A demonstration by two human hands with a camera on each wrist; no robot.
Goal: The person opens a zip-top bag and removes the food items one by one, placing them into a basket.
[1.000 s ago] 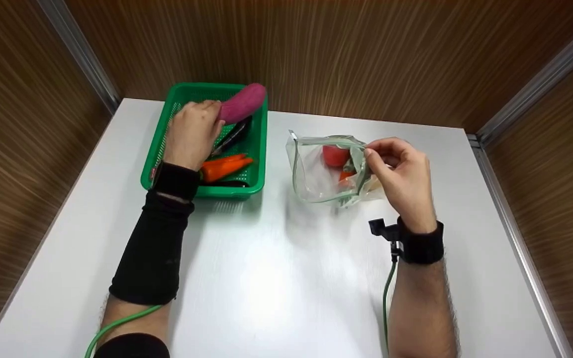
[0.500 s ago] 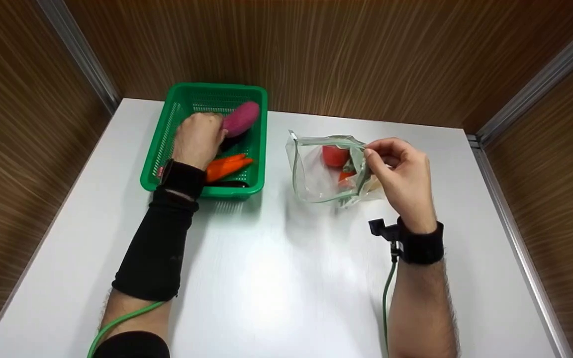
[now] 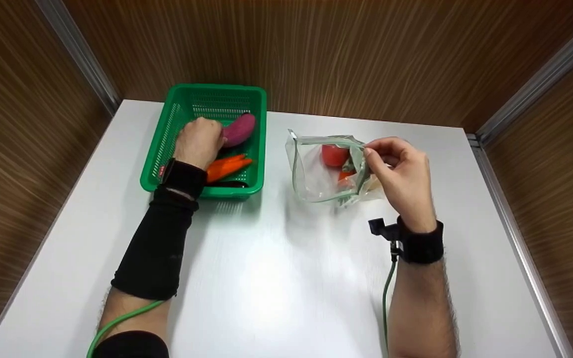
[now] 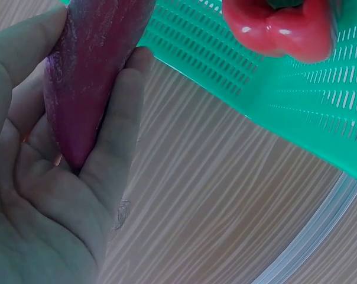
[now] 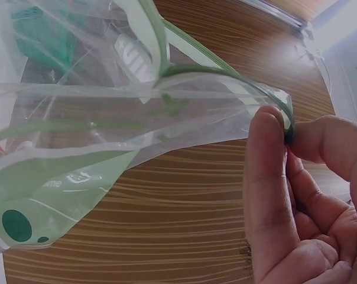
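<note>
My left hand (image 3: 199, 141) is inside the green basket (image 3: 187, 94) and grips a purple sweet potato (image 3: 239, 130); in the left wrist view the sweet potato (image 4: 93, 65) lies across the curled fingers (image 4: 116, 124). Orange carrots (image 3: 227, 166) lie in the basket beside the wrist, and a red pepper (image 4: 279, 29) shows against the mesh. My right hand (image 3: 396, 166) pinches the green zip rim of a clear plastic bag (image 3: 319, 174) and holds its mouth open. The bag (image 5: 96, 148) has a red tomato (image 3: 335, 155) and something orange inside.
The white table (image 3: 276, 278) is boxed in by brown wood-grain walls (image 3: 346, 54) with metal corner strips. Green cables run from both wrists toward the near edge. A dark object lies in the basket under the carrots.
My left hand has lowered the sweet potato from above the basket's far rim down into the basket. The right hand and the bag have stayed still.
</note>
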